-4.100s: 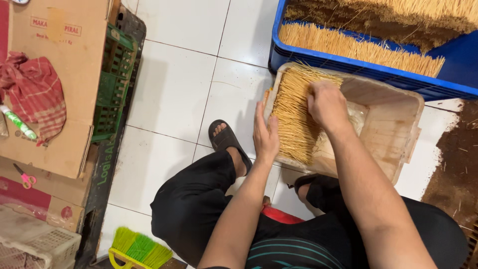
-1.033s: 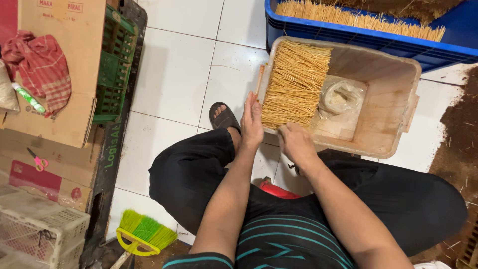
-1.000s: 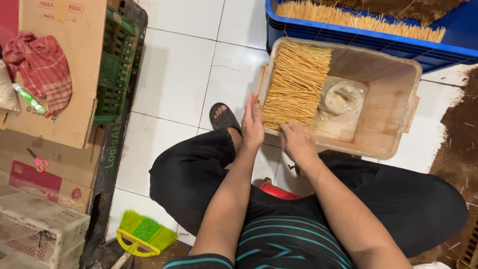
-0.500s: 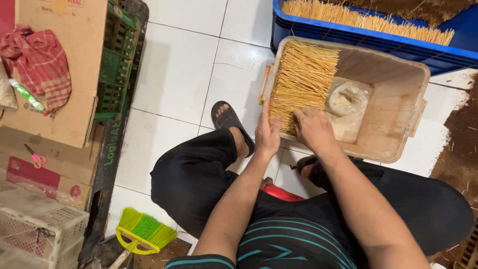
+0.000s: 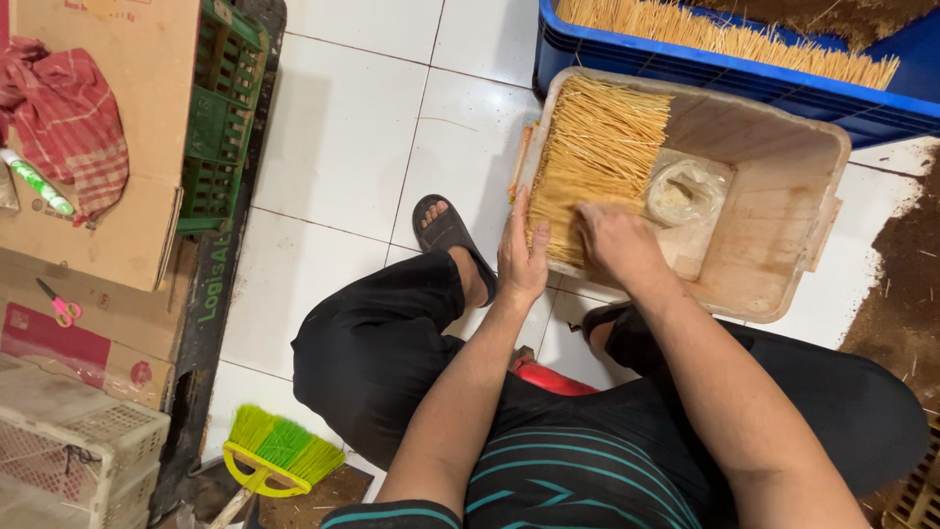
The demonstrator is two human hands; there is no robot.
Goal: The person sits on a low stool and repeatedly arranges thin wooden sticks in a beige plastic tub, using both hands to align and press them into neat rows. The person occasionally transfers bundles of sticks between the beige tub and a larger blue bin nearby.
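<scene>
Sticks (image 5: 599,137): 1 pile, 1 tub (image 5: 783,211), 2 hands touching.

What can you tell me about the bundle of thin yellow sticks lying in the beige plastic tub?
The bundle of thin yellow sticks is a dense layer of straw-coloured, bamboo-like splints lying roughly parallel along the left side of the beige plastic tub. Their far ends reach the tub's far wall. The right hand presses on their near ends, while the left hand stands flat against the tub's outer left edge. A clear plastic bag lies beside them.
</scene>
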